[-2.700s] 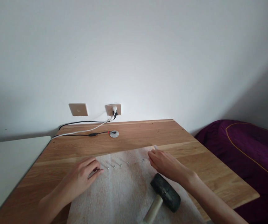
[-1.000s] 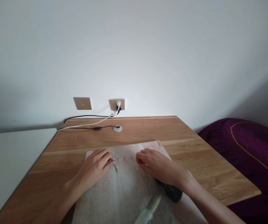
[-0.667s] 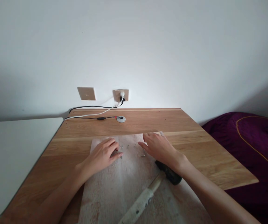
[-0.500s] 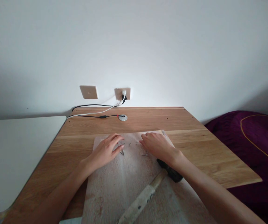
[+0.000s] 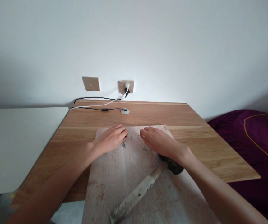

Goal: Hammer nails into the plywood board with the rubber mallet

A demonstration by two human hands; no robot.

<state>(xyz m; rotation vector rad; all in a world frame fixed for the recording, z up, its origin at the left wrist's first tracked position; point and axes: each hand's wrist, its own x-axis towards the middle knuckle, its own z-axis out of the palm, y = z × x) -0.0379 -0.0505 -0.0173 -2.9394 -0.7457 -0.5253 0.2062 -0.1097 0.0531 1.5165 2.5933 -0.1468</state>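
My left hand [image 5: 112, 137] rests over the far left of a pale wooden board [image 5: 115, 186], its fingers curled closed. What they hold, if anything, is hidden; the pointed tips of nails [image 5: 124, 144] show just below them. My right hand [image 5: 157, 140] is also closed, over the far right of the board, with a small shiny bit of a nail [image 5: 144, 137] at its fingertips. Between the hands, two small nails [image 5: 131, 137] appear to stand in the board. Another nail [image 5: 145, 148] lies below my right hand. A hammer [image 5: 136, 194] lies diagonally nearer me, its dark head partly under my right wrist.
The board lies on a wooden table [image 5: 218, 155]. Cables [image 5: 94, 108] run along its back to a wall socket [image 5: 126, 87] and a round grommet [image 5: 125, 111]. A white surface [image 5: 24, 146] adjoins at left; purple fabric [image 5: 232, 127] is at right.
My left hand's fingers have closed over the nails. My right hand's fingers have curled in, and a shiny bit now shows at their tips. The view has shifted slightly.
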